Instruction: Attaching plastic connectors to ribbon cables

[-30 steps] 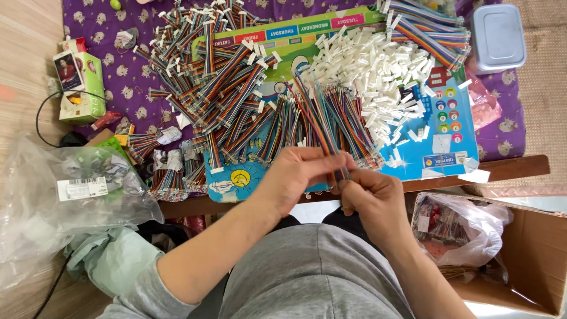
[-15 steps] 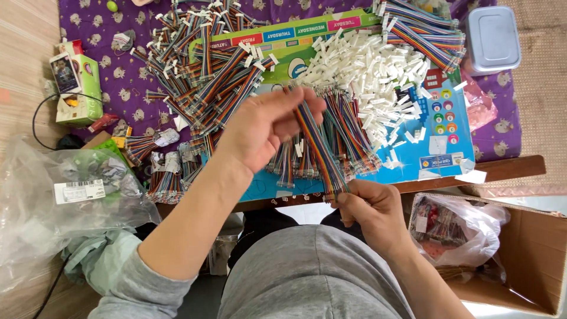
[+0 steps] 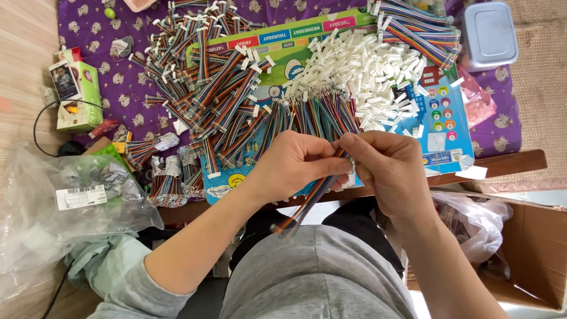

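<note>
Purple cloth [image 3: 127,94] under cable piles [image 3: 207,100]

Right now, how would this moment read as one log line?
left hand: pinches rainbow ribbon cable | right hand: pinches its upper end | table: white connectors

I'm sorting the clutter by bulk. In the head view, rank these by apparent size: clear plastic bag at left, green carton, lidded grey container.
1. clear plastic bag, by far the largest, though nearer the camera.
2. lidded grey container.
3. green carton, close to the container in size, so this order is unsure.

Ribbon cables [image 3: 207,94] left of connector pile [image 3: 360,71]; lidded box [image 3: 489,34] far right.
</note>
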